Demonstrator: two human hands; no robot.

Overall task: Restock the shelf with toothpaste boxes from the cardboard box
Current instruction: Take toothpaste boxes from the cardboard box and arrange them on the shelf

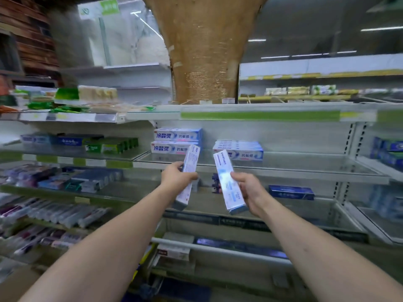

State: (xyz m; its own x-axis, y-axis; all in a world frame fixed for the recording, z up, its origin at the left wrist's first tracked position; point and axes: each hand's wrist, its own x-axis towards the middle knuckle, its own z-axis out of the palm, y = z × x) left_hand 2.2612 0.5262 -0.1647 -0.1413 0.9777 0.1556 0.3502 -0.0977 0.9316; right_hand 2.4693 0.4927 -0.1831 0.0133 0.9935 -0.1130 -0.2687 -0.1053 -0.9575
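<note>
Our left hand point(177, 176) has its grip clamped on one toothpaste box point(190, 166), and our right hand point(250, 190) on a second box point(225, 182), both tilted before the glass shelf point(305, 170) edge. Two stacks stand there, a left stack point(176, 141) and a right stack point(239, 149), with open room to the right.

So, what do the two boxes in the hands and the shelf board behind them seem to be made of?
The left-hand box and the right-hand box look like thin glossy printed cardboard: sharp folded edges, sheen on the flat faces. The shelf board looks like clear glass or plastic, I cannot tell which: it faintly mirrors the stacked boxes on it.
</note>
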